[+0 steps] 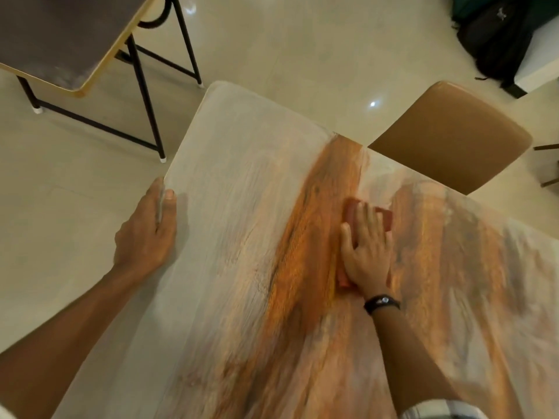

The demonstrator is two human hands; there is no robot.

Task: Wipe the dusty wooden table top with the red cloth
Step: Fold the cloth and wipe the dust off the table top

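A folded red cloth (351,210) is pressed flat onto the dust-whitened wooden table top (239,189) by the right hand (367,249), its fingers spread straight over it, just beside a wiped orange-brown stripe (305,237). The table's left edge is gripped by the left hand (148,234), with the thumb on top and the fingers curled over the side.

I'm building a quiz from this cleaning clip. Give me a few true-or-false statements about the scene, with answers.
1. The right hand lies flat on the red cloth. True.
2. The left hand holds a spray bottle. False: it holds the left edge of the table top.
3. The whole table top is wiped clean. False: only some streaks show bare wood, and the left part is pale with dust.
4. A brown chair stands at the table's far side. True.
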